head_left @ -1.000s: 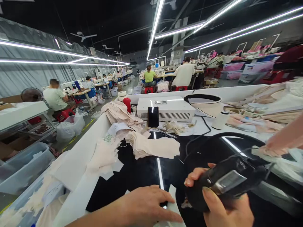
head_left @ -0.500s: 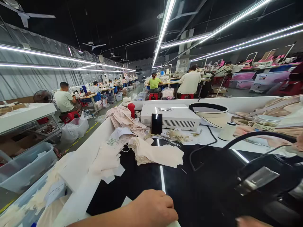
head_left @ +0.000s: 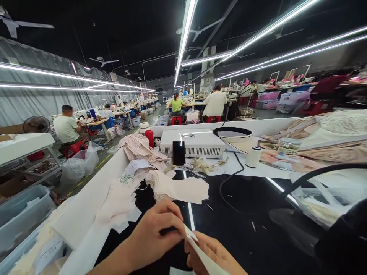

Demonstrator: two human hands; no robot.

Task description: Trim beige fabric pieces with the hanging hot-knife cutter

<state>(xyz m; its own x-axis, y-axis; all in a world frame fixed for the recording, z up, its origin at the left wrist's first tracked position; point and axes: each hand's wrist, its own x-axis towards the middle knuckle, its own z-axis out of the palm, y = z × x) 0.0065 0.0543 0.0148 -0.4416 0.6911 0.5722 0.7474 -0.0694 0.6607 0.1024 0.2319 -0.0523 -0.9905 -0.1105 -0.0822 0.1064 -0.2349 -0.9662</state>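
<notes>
My left hand (head_left: pixel 160 233) pinches the upper edge of a cream fabric piece (head_left: pixel 205 259) between thumb and fingers. From the other side my right hand (head_left: pixel 215 250) grips the same piece, its fingers partly hidden behind it. Both hands are close together above the glossy black work surface (head_left: pixel 243 225). Below them, at the bottom edge, part of another pale piece (head_left: pixel 179 270) shows. Just beyond my hands lies a stack of cream fabric pieces (head_left: pixel 180 187). To its left more cut pieces (head_left: pixel 119 200) spread over the white table edge.
A black phone (head_left: pixel 179 153) leans against a white vented metal box (head_left: pixel 195 143). Right of it stand a round cream container (head_left: pixel 235 139) and a thread cone (head_left: pixel 253 157). A black cable (head_left: pixel 315 173) arches over a plastic bag (head_left: pixel 323 198). A dark, blurred object (head_left: pixel 344 236) fills the lower right.
My right hand has come in from the lower right to meet my left. The fabric piece is now raised between both hands. The view has turned slightly right.
</notes>
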